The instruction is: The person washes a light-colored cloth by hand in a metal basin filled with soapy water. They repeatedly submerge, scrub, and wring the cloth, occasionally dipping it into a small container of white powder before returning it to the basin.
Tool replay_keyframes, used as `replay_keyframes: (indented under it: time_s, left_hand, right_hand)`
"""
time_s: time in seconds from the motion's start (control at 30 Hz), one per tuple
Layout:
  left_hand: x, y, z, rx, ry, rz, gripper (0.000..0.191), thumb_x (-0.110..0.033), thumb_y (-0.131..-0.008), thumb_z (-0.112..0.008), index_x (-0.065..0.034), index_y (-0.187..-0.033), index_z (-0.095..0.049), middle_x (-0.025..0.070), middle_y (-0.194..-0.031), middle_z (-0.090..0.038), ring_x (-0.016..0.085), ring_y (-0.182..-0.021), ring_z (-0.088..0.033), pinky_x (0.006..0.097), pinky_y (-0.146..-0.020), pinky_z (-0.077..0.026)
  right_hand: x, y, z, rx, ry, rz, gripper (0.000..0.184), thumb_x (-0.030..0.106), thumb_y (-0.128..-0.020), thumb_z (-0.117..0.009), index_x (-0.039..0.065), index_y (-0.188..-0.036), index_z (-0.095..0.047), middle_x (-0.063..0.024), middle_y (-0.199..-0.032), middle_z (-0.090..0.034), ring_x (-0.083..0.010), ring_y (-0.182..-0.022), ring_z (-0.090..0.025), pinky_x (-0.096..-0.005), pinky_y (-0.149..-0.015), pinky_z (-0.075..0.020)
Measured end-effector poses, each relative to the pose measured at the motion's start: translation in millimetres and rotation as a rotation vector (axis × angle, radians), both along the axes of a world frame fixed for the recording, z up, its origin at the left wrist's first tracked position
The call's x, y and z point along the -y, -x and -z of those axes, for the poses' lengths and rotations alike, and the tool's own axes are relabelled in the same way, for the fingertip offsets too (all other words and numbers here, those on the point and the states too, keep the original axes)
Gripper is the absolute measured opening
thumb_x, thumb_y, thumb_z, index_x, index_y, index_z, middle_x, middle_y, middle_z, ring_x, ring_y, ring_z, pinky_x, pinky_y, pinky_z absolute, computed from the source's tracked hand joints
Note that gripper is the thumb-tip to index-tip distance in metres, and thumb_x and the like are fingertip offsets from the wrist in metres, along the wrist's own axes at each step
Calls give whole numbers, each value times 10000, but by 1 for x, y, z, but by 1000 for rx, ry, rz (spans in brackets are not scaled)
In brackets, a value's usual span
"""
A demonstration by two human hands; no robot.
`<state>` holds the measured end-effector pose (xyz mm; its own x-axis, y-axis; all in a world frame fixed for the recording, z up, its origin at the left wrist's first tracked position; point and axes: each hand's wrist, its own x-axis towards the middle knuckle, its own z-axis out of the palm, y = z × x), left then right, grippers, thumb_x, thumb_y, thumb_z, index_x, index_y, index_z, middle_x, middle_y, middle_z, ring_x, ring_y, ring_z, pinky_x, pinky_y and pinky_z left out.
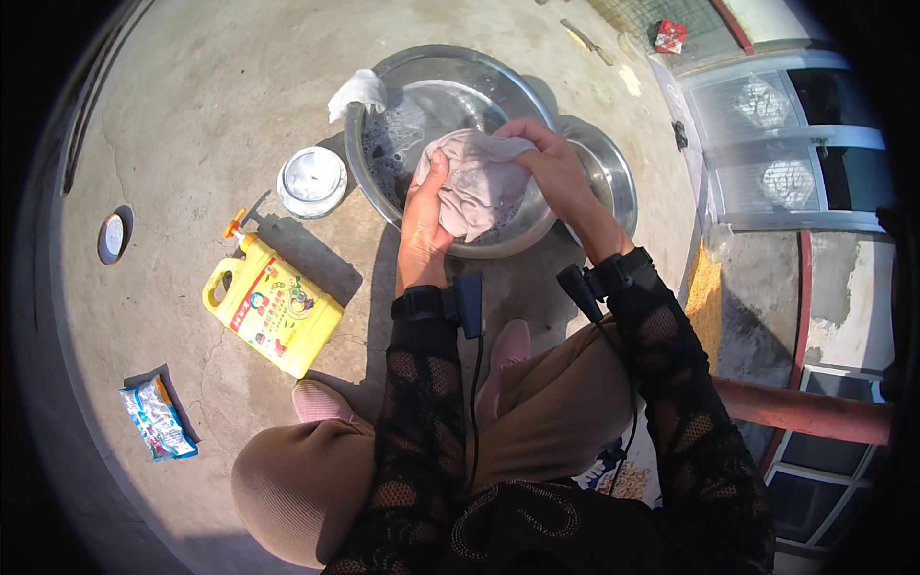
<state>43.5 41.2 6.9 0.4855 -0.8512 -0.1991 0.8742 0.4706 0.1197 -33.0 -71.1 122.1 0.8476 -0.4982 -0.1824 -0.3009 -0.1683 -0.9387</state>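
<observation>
A wet, crumpled pale pink cloth point(474, 183) is held over a large metal basin point(460, 54) of sudsy water. My left hand point(429, 215) grips its left side, thumb on top. My right hand point(550, 162) pinches the cloth's upper right edge between thumb and fingers. A white cloth point(358, 95) hangs over the basin's upper left rim. To the right of the basin, partly hidden by my right arm, stands a smaller metal basin point(624, 169).
Left of the basin are a round white-lidded container point(312, 180) and a yellow pump jug point(287, 309). Farther left lie a round lid point(111, 238) and a blue-and-white plastic packet point(158, 418). A red pipe point(805, 410) crosses at the right, near windows.
</observation>
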Motion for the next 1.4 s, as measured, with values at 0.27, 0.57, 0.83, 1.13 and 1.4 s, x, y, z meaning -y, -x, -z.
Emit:
replay_keyframes:
  time_s: [0.27,0.57,0.83,1.13,1.4]
  left_hand:
    - [10,1,11,-280,88,69,434,-373,-945,-492,-10,-1182,-509,141,-1114,-598,259,-1000,-601,408,-840,-514]
    - [30,51,-9,198,-682,-44,279,-193,-894,-523,59,-926,-638,119,-887,-647,140,-789,-594,271,-693,-471]
    - [18,38,-9,150,-622,-144,293,-207,-889,-519,53,-799,-622,100,-771,-633,155,-662,-592,279,-598,-471]
    - [27,44,-2,79,-593,-112,271,-182,-873,-512,54,-788,-616,92,-737,-619,143,-662,-583,294,-590,-460]
    - [34,43,-10,23,-392,-196,387,-299,-934,-530,63,-1059,-584,103,-962,-635,161,-824,-606,297,-722,-492]
  right_hand:
    - [-23,11,12,42,377,-194,319,229,-823,-587,72,-1099,-559,-56,-1018,-570,-175,-947,-531,-297,-817,-410]
    - [-32,-7,31,-220,1147,177,288,309,-831,-556,78,-668,-610,-129,-625,-602,-334,-601,-598,-440,-521,-444]
    - [-27,6,47,-153,951,-30,275,305,-813,-541,47,-797,-636,-179,-733,-622,-367,-695,-603,-436,-620,-469]
    - [-13,11,57,-171,790,-146,312,308,-770,-525,15,-736,-624,-208,-702,-608,-398,-689,-596,-465,-628,-462]
    - [27,3,53,-220,147,250,349,367,-901,-542,30,-833,-602,-43,-743,-601,-138,-700,-567,-310,-643,-463]
